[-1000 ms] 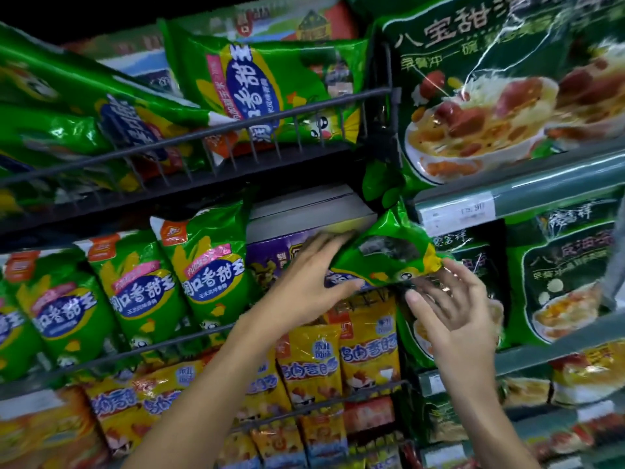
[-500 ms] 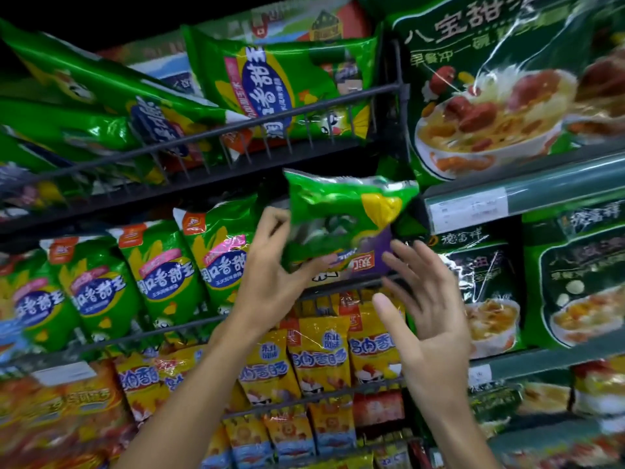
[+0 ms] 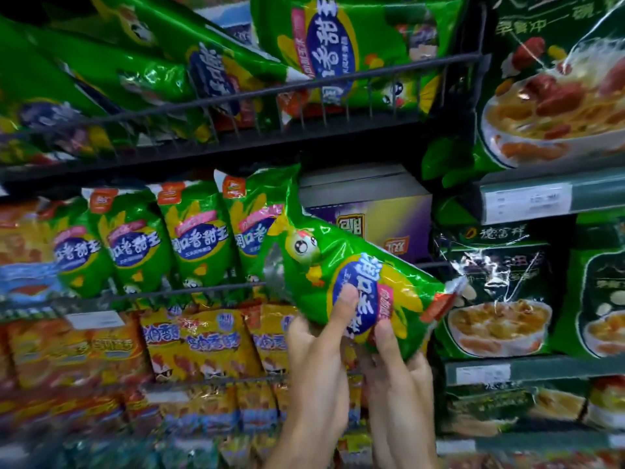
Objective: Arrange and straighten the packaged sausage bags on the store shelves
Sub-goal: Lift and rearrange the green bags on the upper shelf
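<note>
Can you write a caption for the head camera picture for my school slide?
Both hands, left hand and right hand, hold a tilted green sausage bag before the purple box.

dark wire shelf rail [image 3: 304,86], grey shelf edge with price label [image 3: 527,201], purple carton [image 3: 378,214]

Two bare hands [image 3: 358,360], bare forearms, no sleeves, rings or watch in view

Purple carton [image 3: 389,214] on the shelf; dark green porridge packs [image 3: 497,286] (right bay)
</note>
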`<action>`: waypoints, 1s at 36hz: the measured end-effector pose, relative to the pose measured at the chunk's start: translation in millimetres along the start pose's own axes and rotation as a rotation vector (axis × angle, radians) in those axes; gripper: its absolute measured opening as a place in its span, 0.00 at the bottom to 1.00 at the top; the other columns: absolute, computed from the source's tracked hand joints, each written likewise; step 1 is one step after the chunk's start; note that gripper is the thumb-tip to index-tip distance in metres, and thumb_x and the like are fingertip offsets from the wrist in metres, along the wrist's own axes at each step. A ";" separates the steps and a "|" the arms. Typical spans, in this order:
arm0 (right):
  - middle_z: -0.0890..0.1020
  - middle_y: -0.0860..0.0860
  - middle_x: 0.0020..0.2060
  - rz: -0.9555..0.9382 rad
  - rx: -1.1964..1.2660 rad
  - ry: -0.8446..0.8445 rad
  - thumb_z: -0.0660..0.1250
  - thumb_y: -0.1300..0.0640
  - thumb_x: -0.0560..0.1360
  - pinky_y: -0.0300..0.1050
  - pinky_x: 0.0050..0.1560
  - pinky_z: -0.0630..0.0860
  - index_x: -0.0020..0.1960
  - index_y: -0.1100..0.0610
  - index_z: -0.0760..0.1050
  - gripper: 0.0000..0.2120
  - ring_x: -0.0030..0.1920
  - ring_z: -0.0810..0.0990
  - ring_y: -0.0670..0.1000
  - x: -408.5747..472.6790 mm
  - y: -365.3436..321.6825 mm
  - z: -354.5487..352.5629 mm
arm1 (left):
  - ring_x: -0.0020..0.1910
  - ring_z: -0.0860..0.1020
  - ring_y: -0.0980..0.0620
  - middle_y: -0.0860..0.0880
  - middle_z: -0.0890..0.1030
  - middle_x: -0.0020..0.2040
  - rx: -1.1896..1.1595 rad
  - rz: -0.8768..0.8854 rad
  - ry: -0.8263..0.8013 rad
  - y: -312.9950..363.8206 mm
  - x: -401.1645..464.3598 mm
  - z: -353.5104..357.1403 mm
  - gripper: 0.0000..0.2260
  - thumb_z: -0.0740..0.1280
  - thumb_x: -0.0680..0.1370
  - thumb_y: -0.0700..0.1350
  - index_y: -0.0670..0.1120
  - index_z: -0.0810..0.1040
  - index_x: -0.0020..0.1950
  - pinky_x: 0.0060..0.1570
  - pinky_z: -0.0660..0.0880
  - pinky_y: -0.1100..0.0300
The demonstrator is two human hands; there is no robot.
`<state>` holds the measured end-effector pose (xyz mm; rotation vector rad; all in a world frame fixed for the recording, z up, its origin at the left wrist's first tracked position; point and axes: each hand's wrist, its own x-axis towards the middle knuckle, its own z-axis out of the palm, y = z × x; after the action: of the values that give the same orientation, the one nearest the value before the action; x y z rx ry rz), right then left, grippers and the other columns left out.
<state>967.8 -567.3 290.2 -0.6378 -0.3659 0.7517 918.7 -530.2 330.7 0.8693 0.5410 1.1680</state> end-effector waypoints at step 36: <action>0.88 0.48 0.52 -0.070 -0.404 -0.046 0.76 0.40 0.71 0.37 0.47 0.81 0.54 0.45 0.84 0.15 0.52 0.87 0.48 -0.8 -17.9 -13.7 | 0.59 0.84 0.55 0.57 0.85 0.60 0.846 0.073 -0.319 3.6 -8.1 -95.3 0.28 0.84 0.66 0.55 0.63 0.80 0.64 0.55 0.80 0.64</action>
<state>983.6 -583.3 291.4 -0.9829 -0.5874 0.6305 841.5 -508.6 278.5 1.7752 0.7523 0.8193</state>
